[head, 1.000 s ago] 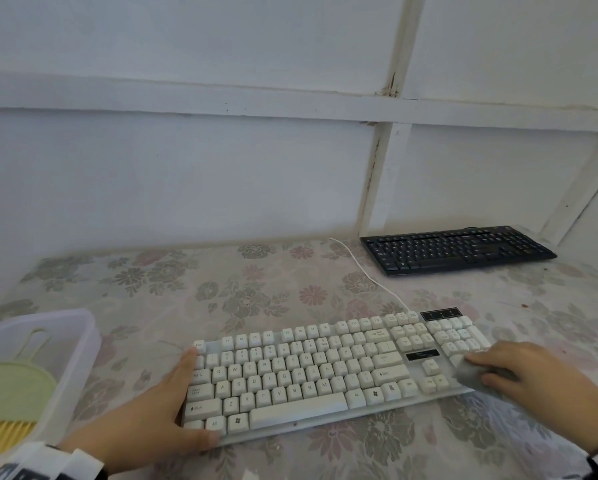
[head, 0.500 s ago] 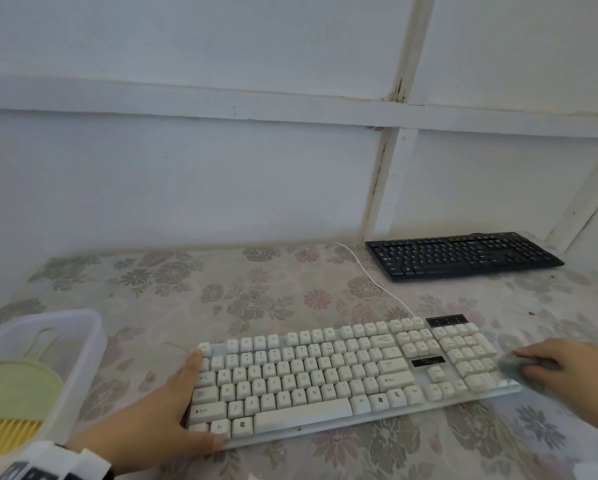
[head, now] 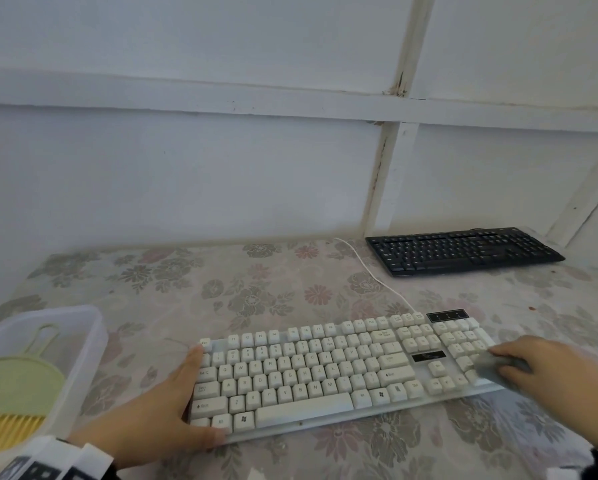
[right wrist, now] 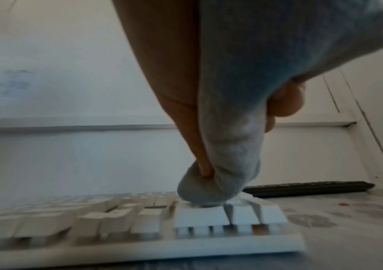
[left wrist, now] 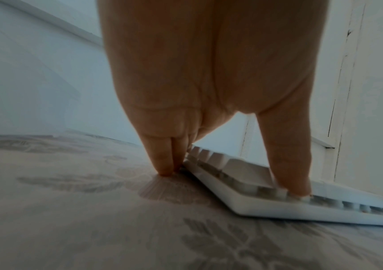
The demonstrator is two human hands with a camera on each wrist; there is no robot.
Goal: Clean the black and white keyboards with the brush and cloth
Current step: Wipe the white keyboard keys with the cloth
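The white keyboard [head: 308, 372] lies on the flowered tablecloth in front of me. My left hand [head: 159, 420] braces its left end: straight fingers [left wrist: 162, 160] stand against the side edge and the thumb [left wrist: 287, 164] presses the bottom-left keys. My right hand [head: 550, 372] grips a bunched grey cloth [head: 491, 368] and presses it onto the number-pad keys at the right end [right wrist: 227, 146]. The black keyboard [head: 463, 249] sits at the back right by the wall. A green brush [head: 16, 386] with yellow bristles lies in a tub at the left.
The translucent plastic tub [head: 93, 344] stands at the table's left front. A white cable [head: 370, 271] runs from the white keyboard back towards the wall beside the black keyboard. White panelled walls close off the back and right of the table.
My right hand swept the cloth right to the keyboard's end edge, then back left onto the number pad. The left hand kept its place on the left end.
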